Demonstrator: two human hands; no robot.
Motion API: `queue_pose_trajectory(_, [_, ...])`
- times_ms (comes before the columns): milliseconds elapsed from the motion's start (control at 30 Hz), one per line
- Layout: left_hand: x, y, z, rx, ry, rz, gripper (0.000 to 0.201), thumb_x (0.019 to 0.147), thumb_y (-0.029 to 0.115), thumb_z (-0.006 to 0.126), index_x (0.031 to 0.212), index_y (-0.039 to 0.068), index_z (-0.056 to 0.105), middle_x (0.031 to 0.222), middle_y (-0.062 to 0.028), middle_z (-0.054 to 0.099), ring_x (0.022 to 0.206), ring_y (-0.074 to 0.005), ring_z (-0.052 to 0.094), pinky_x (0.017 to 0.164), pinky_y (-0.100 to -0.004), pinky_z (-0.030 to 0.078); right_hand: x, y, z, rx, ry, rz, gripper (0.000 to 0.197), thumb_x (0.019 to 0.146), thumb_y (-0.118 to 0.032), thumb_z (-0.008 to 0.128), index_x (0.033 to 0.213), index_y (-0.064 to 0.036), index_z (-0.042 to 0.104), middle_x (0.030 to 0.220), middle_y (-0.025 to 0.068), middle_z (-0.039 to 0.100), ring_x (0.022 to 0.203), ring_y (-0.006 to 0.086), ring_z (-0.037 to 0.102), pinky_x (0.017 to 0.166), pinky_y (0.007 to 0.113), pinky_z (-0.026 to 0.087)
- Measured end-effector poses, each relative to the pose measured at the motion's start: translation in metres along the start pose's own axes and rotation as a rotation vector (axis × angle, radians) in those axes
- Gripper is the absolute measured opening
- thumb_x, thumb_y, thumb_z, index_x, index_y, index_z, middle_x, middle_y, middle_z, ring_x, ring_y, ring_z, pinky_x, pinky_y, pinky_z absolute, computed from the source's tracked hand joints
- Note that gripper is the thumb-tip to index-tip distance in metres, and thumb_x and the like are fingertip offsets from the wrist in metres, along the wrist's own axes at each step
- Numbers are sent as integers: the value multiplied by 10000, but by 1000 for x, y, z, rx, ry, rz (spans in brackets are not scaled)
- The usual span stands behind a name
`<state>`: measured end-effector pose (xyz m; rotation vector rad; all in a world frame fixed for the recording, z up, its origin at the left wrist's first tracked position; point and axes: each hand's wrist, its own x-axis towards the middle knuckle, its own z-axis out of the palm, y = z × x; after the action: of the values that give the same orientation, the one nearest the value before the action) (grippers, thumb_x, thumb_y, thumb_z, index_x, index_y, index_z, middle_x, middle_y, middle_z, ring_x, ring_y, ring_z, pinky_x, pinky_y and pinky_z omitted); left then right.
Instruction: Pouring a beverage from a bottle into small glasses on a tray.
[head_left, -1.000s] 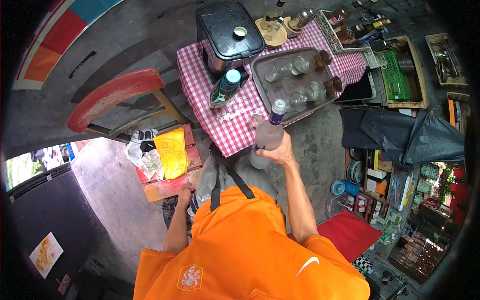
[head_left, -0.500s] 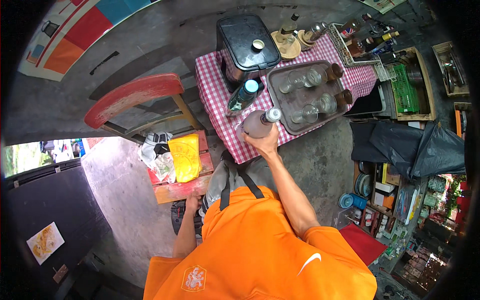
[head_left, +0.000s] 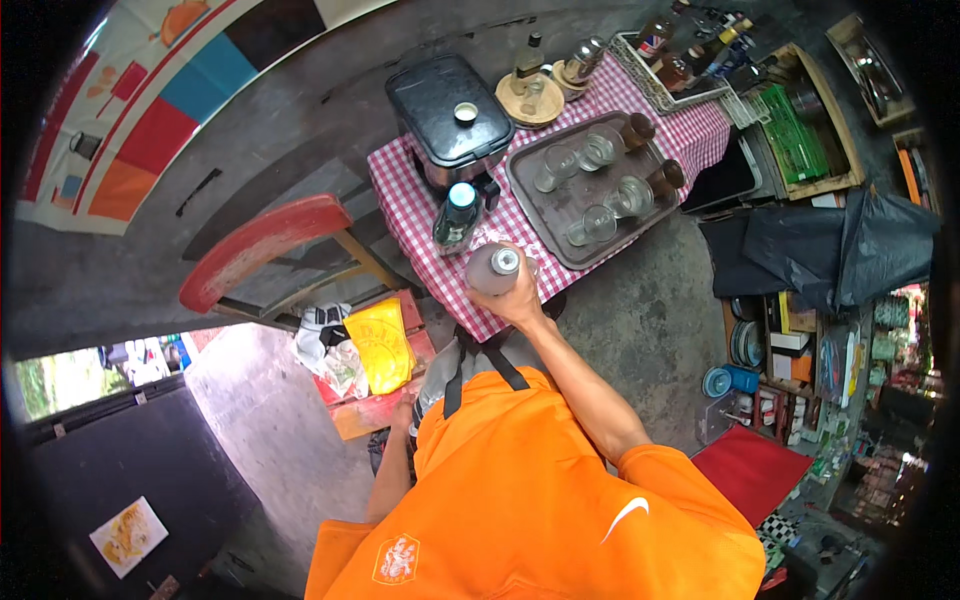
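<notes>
Head view: right hand (head_left: 515, 298) is wrapped round the frosted bottle (head_left: 485, 272), over the near end of the desk (head_left: 410, 220) with its red-and-white checked cloth. Step in hand looks like handling that bottle one-handed at the desk; base is hidden, so can't tell if it's resting or held clear. Next move calls for a firm grip, bottle kept upright, and clearance from its neighbours. Silver cap (head_left: 505, 261) points up toward the camera, so long axis runs close to the line of sight: roughly upright, maybe slightly tilted. Left hand (head_left: 402, 412) is low by the red chair (head_left: 262, 238); fingers too obscured to tell open from closed, or whether it touches the seat. Just past the frosted bottle: dark bottle (head_left: 455, 228), pale blue cap (head_left: 461, 195). Right of that, brown tray (head_left: 580, 195) with clear glasses (head_left: 600, 223) and brown tumblers (head_left: 665, 178). Farther back: black lidded bin (head_left: 450, 100).
</notes>
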<state>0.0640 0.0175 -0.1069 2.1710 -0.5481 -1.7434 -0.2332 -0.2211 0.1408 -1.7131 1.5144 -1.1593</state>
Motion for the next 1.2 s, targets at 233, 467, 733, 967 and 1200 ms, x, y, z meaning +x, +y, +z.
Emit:
queue_pose_trajectory(233, [-56,91,-8,-76,-49,-41,569,943,555,312,1171,75,515,864,-53,598,610,-116,501,490,-255,376,-18,43,-42,-296,38,-64,946,559,-230,792,1326,6,293,1287,256,377,1243,402,357,1027,460,332])
queue_pose_trajectory(467, [-43,34,-2,-142,-48,-56,607,931,579,325,1132,56,558,881,-76,609,721,-167,561,553,-301,440,-9,76,-57,-323,-137,270,799,588,-188,775,1281,-24,413,1193,200,517,1136,347,499,972,388,413])
queue_pose_trajectory(733, [-91,24,46,-208,-2,-144,680,930,586,275,1295,39,450,1102,-113,606,891,-252,579,726,-442,483,5,104,-63,-183,-375,133,581,620,-205,739,1132,-22,535,1072,187,579,1023,352,552,892,397,453])
queue_pose_trajectory(967, [-130,68,125,-318,123,-235,615,933,578,319,1241,70,480,940,-61,605,636,-137,521,518,-311,430,32,80,-102,5,-544,-38,539,593,-176,740,1081,-17,573,1007,162,603,964,327,583,851,384,471])
queue_pose_trajectory(1200, [-132,24,268,-762,258,-104,642,929,581,357,1127,14,586,911,-73,622,780,-184,568,724,-306,458,104,53,-186,109,-586,-179,523,560,-147,772,1046,-52,604,923,87,606,737,186,581,599,272,464])
